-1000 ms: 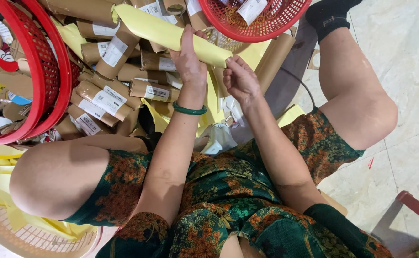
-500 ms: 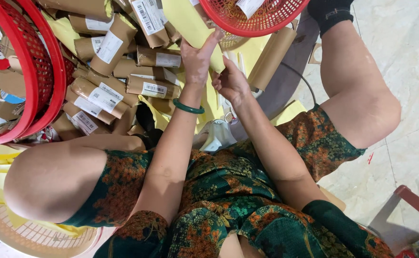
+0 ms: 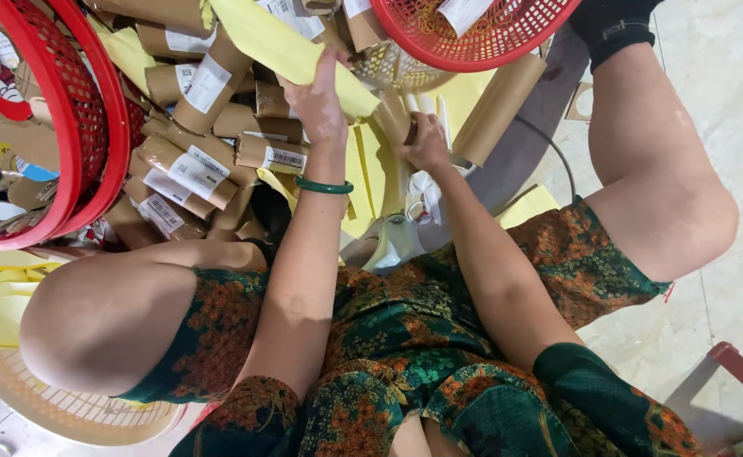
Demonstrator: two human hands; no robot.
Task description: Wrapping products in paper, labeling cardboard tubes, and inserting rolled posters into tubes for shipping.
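So the left hand [image 3: 316, 101] was pressed flat, fingers stretched out, on a long yellow paper mailer sheet [image 3: 282, 46] that lay across the top of the heap. It looked more like pinning than gripping, though I couldn't tell if the thumb curled under the edge. The right hand [image 3: 426, 144] was closed around the end of a brown kraft-paper rolled parcel [image 3: 392, 114], just beside the left hand and right under the rim of the red plastic mesh basket [image 3: 473, 38].

Stuff that could've gone sideways, in my opinion:

- The pile of brown rolled parcels with white printed labels [image 3: 193, 161] was loose and stacked every which way. Tugging one roll out from under the yellow sheet could have set its neighbours rolling down toward the person's knees.
- That red basket sat very near the right hand. A lift of the roll could have knocked its rim and tipped what's inside.
- The yellow sheet was only held by a flat palm, so it could easily have slid or creased.
- The second big red round basket [image 3: 92, 127] on the left was crowding the pile too.
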